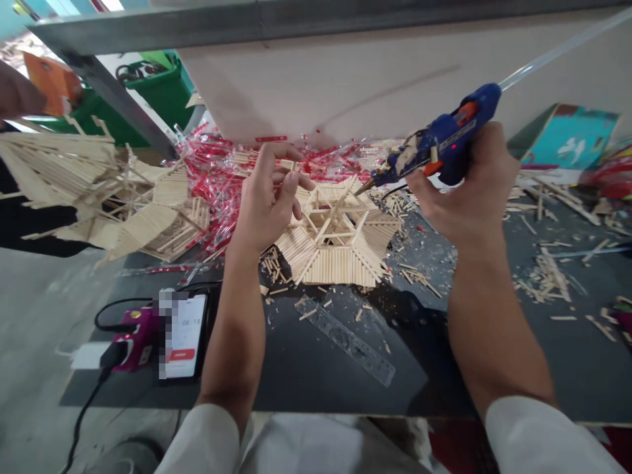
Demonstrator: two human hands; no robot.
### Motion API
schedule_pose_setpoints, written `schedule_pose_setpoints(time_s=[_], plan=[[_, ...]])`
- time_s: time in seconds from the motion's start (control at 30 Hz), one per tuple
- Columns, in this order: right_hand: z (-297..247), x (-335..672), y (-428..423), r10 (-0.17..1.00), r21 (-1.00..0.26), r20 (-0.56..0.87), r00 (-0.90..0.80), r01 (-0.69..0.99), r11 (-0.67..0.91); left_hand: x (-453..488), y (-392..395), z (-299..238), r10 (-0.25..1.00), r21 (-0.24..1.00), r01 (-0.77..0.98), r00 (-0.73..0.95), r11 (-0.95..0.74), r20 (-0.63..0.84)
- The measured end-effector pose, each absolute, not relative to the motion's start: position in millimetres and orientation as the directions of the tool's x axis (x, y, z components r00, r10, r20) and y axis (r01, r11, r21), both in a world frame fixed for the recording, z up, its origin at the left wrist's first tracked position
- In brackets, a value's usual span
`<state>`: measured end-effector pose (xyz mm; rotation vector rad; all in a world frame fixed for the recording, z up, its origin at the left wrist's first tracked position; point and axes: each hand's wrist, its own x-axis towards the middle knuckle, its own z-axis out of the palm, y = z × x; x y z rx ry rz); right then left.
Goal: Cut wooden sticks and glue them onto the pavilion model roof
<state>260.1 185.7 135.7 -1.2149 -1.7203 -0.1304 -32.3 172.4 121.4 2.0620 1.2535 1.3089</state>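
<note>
A blue hot glue gun (451, 135) is gripped in my right hand (476, 181), its nozzle pointing down and left at the far right side of a wooden stick model (336, 260). A clear glue stick (553, 60) runs out of the gun's back. My left hand (271, 201) is raised over the model's left side, thumb and fingers pinched on what looks like a short wooden stick (294, 167). The model has sloping panels of sticks laid side by side, with an open frame of crossed sticks on top. Whether the nozzle touches it I cannot tell.
Red-and-clear plastic wrappers (217, 187) pile up behind. Another stick model (133, 224) stands left, near another person's hand (20, 92). A clear ruler (345, 339), phone (185, 336), purple power adapter (135, 339) with cables, and stick scraps (548, 276) lie on the dark table (306, 375).
</note>
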Motion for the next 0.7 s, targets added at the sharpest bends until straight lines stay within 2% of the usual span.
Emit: schedule_pose_setpoints(time_s=[0.47,0.7], plan=[[137.1,263.4,183.7,0.677,-0.392,0.735,-0.035,0.793,0.466,-35.3,174.3,121.5,0.871,0.764,0.42,0.189,-0.49,0.454],[136.6,264.2,185.1,0.683,-0.382,0.73,-0.032,0.809,0.446,-36.3,172.8,124.0,0.865,0.731,0.469,0.191,-0.495,0.464]])
